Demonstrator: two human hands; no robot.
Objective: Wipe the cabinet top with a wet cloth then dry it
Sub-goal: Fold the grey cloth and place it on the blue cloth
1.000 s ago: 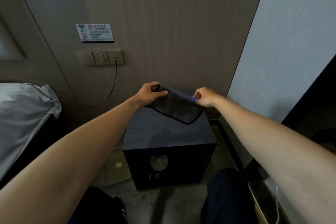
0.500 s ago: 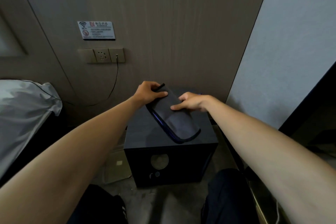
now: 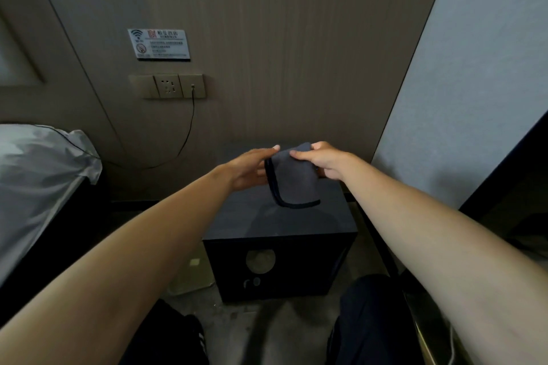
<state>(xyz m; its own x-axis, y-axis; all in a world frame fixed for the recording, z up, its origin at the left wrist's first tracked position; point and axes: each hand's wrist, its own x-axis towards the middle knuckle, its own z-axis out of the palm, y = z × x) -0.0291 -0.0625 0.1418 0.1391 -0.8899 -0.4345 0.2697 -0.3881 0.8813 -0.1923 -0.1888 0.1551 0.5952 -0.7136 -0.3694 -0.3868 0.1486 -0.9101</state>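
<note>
Right hand point(image 3: 327, 163): fingers curled over the far right edge of the cloth point(image 3: 292, 179), gripping it. Left hand point(image 3: 249, 169): fingers straight, laid flat against the left edge of the same cloth, palm turned toward it; nothing pinched.

Cloth: dark grey, darker stitched border, folded; held between both hands above the far part of the cabinet top point(image 3: 272, 219), its lower corner hanging toward the surface. Whether that corner touches the top cannot be told.

Cabinet point(image 3: 281, 267): small, dark, box-shaped, standing on the floor against the wood-panelled wall; round pale fitting on its near face.

Wall, far left: white notice plate point(image 3: 159, 44) above a socket panel point(image 3: 167, 86); a thin black cable point(image 3: 189, 127) drops from the panel and runs left.

Far left: white bedding point(image 3: 38, 175) on a dark base.

Near edge: the person's dark-trousered knees, either side of the cabinet.
</note>
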